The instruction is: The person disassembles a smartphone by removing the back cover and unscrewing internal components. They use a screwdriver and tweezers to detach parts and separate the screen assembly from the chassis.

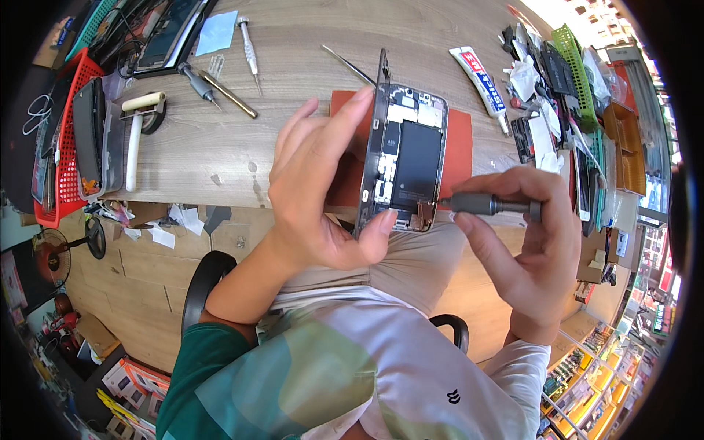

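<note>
An opened smartphone [419, 158] stands tilted over the table's front edge, its black battery and circuit boards bare. Its display panel [372, 147] is swung up at the left side, seen almost edge-on. My left hand [315, 183] grips the phone, fingers at the top of the panel and thumb at the lower edge. From the right, my right hand [528, 235] holds a dark grey screwdriver [480, 204] level between thumb and fingers. The driver's tip is at the phone's lower right edge; whether it touches a screw cannot be made out. A reddish-brown mat [460, 147] lies behind the phone.
Left on the table lie several screwdrivers [251, 59], a white-handled hammer-like tool [134, 147] and a red basket [77, 73]. A glue tube [480, 84] lies behind the mat at right. Cluttered parts and a green basket [576, 70] fill the right end.
</note>
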Motion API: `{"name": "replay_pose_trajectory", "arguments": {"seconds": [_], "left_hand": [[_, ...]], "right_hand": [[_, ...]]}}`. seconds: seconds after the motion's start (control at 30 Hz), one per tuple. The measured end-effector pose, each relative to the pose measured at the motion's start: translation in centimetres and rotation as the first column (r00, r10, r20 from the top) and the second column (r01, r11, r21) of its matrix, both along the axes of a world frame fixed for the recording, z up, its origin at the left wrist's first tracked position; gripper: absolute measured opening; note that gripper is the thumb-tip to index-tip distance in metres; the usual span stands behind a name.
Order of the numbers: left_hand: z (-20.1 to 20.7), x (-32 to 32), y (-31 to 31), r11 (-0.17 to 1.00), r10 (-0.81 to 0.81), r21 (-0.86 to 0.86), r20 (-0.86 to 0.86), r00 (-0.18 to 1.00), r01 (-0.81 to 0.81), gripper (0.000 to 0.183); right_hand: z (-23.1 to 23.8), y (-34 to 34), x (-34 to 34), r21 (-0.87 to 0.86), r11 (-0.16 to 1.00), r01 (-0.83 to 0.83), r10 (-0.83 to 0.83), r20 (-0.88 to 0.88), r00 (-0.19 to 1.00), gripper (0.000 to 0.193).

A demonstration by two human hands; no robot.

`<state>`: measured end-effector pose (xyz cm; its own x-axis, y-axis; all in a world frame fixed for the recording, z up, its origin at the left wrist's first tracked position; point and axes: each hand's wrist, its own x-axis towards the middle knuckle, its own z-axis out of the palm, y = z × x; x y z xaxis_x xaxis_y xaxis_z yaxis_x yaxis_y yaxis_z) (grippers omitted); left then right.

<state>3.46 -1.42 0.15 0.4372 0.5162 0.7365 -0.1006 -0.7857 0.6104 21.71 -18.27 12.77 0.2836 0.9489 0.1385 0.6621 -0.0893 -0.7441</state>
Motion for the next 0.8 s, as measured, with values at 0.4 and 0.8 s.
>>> {"name": "replay_pose_trajectory", "arguments": {"seconds": [0.4, 0.8], "left_hand": [[-0.9, 0.3, 0.0, 1.0, 0.021, 0.007, 0.03, 0.999, -0.021, 0.098], [-1.0, 0.4, 0.0, 0.999, 0.031, 0.02, 0.04, 0.999, -0.032, 0.097]], "right_hand": [[-2.7, -3.2, -0.5, 0.042, 0.999, -0.004, 0.003, 0.004, 1.0, 0.044], [-3.8, -3.3, -0.3, 0.14, 0.989, 0.038, -0.033, -0.038, 0.999, 0.039]]}}
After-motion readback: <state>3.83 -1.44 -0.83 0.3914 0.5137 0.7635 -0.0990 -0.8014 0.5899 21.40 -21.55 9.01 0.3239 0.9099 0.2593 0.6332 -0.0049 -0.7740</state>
